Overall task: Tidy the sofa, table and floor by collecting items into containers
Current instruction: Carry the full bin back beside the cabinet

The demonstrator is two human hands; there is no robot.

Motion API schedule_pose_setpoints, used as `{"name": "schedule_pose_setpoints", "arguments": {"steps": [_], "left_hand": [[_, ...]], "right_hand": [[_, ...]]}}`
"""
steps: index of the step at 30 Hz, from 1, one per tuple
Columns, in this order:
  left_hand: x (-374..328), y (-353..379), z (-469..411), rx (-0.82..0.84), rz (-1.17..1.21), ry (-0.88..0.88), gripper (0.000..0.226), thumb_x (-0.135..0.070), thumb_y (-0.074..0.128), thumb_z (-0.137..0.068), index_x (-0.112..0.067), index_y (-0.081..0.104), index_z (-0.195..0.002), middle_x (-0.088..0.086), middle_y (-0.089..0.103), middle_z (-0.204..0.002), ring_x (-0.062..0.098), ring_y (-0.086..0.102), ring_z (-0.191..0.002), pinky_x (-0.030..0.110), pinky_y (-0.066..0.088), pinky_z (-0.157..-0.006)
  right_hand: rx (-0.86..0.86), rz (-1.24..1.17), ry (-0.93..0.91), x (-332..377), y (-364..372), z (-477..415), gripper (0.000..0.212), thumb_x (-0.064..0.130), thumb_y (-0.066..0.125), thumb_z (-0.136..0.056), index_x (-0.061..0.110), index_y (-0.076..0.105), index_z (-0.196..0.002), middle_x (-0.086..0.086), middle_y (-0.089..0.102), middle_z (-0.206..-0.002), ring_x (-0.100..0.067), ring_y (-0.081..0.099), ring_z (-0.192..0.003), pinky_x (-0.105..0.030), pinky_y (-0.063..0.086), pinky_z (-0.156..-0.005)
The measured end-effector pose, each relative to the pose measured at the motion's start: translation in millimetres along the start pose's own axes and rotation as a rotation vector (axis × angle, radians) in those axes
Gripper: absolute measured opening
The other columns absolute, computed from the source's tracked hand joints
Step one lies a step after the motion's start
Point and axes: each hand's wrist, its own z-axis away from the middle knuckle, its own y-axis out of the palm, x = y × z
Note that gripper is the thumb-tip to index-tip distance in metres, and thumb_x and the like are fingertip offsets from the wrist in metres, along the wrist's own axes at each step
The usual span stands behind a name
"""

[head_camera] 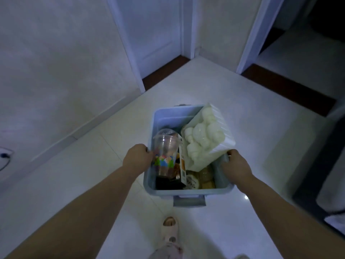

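The pale tiled floor (242, 101) spread below us, reaching a closed white door (155, 34). Over it we held the light blue bin (188, 191) by its two long sides. Inside, a white foam pack (220, 128) leaned at the right and stuck out above the rim, a clear lidded cup (166, 146) stood at the left, and a carton (182, 165) sat between them. Our left hand (137, 158) curled over the left rim; our right hand (236, 166) gripped the right rim, fingers wrapped over the edge. Our slippered foot (170, 230) showed nearer to us than the bin
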Motion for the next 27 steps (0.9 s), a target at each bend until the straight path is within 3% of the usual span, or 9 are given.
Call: {"name": "schedule_pose_setpoints", "arguments": {"steps": [3,9,11,14,19,23,27], "left_hand": [[12.6,-43.7,0.5,-0.054,0.009,0.039,0.043,-0.035,0.055,-0.091,-0.013,0.042,-0.056,0.005,0.048,-0.062,0.028,0.055,-0.074,0.025,0.032,-0.056],[36.3,-99.3,5.5,-0.137,0.006,0.003,0.044,-0.039,0.054,-0.091,-0.016,0.04,-0.056,-0.001,0.041,-0.058,0.022,0.05,-0.067,0.026,0.032,-0.056],[43.6,-110.5,14.3,-0.164,0.019,-0.035,0.044,-0.042,0.053,-0.091,-0.014,0.045,-0.059,0.002,0.046,-0.062,0.02,0.048,-0.063,0.026,0.034,-0.054],[50.0,-121.8,34.4,-0.2,0.039,-0.079,0.044,-0.046,0.051,-0.091,-0.007,0.057,-0.072,0.013,0.056,-0.078,0.026,0.055,-0.073,0.029,0.04,-0.064],[58.6,-126.1,74.9,-0.27,0.093,-0.211,0.04,-0.041,0.052,-0.091,-0.005,0.061,-0.078,0.012,0.056,-0.079,0.024,0.051,-0.071,0.028,0.038,-0.061],[75.9,-122.9,118.3,-0.344,0.193,-0.36,0.035,-0.038,0.053,-0.09,-0.012,0.05,-0.067,0.007,0.056,-0.076,0.024,0.055,-0.07,0.025,0.037,-0.054],[99.0,-119.7,168.5,-0.391,0.241,-0.506,0.034,-0.038,0.053,-0.09,-0.01,0.052,-0.072,0.01,0.059,-0.081,0.025,0.055,-0.073,0.026,0.04,-0.061]], "right_hand": [[-0.026,-0.003,-0.045,41.0,-3.0,12.6,0.039,0.015,0.047,-0.091,0.009,0.043,-0.129,-0.014,0.058,-0.119,-0.029,0.055,-0.095,-0.035,0.047,-0.074],[-0.014,0.012,-0.143,93.8,0.4,23.5,0.034,0.014,0.044,-0.093,0.01,0.045,-0.127,-0.011,0.058,-0.116,-0.022,0.05,-0.087,-0.033,0.047,-0.072],[0.016,0.032,-0.204,106.9,-2.4,26.2,0.032,0.014,0.045,-0.093,0.01,0.046,-0.125,-0.009,0.057,-0.111,-0.022,0.05,-0.086,-0.031,0.044,-0.07],[0.061,0.071,-0.311,123.9,-11.8,26.8,0.032,0.012,0.045,-0.092,0.009,0.047,-0.123,-0.006,0.054,-0.103,-0.022,0.051,-0.085,-0.031,0.044,-0.069],[0.135,0.139,-0.434,143.1,-20.1,31.6,0.031,0.01,0.046,-0.089,0.008,0.049,-0.12,-0.009,0.056,-0.103,-0.027,0.054,-0.089,-0.036,0.049,-0.073],[0.241,0.194,-0.553,159.4,-17.9,39.6,0.036,0.009,0.048,-0.088,0.009,0.046,-0.124,-0.011,0.056,-0.108,-0.027,0.055,-0.094,-0.037,0.05,-0.076],[0.316,0.251,-0.654,176.0,4.7,58.5,0.032,0.01,0.047,-0.089,0.008,0.047,-0.121,-0.014,0.056,-0.11,-0.028,0.054,-0.091,-0.038,0.05,-0.074]]}}
